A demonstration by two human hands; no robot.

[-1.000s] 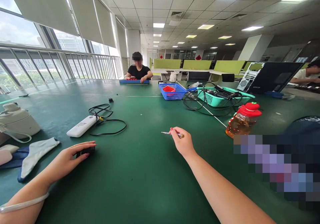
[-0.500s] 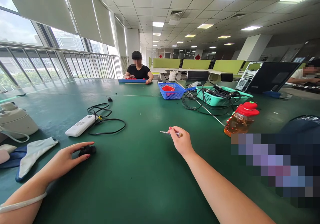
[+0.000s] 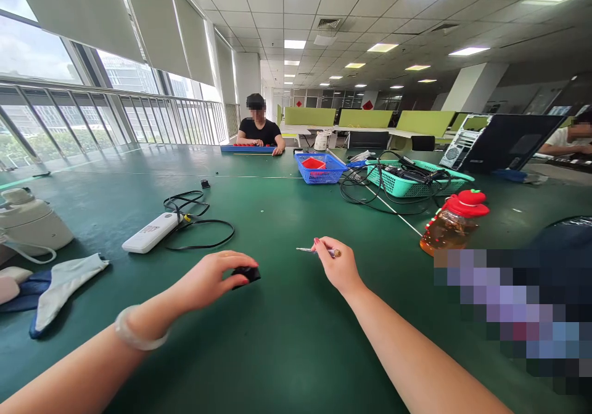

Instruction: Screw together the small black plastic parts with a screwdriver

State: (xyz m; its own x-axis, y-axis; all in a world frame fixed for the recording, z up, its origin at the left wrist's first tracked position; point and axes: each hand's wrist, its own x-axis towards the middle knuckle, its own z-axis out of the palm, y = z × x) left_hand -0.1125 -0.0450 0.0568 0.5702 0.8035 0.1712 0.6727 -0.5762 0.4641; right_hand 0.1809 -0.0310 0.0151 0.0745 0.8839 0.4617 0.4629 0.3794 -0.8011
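My left hand (image 3: 210, 278), a pale bangle on its wrist, grips a small black block-like object (image 3: 246, 274) between thumb and fingers just over the green tabletop (image 3: 277, 340). The object's exact kind does not show. To its right, my right hand (image 3: 340, 263) pinches a slim pen-like tool (image 3: 305, 250). Its thin pale tip points left toward the black object, with a gap between them. A rounded tan end (image 3: 336, 253) pokes out behind the fingers. Most of the tool's middle is covered by my fingers.
A white power bank (image 3: 152, 233) with black cable lies left, near a cloth (image 3: 69, 281) and white bottle (image 3: 34, 223). Red-lidded bottle (image 3: 451, 229), blue basket (image 3: 324, 175) and green basket (image 3: 407, 187) of cables stand right. A person (image 3: 259, 131) sits opposite.
My left hand has moved right across the table with the black object in it, closer to my right hand. The right hand keeps its hold on the tool and has barely moved.
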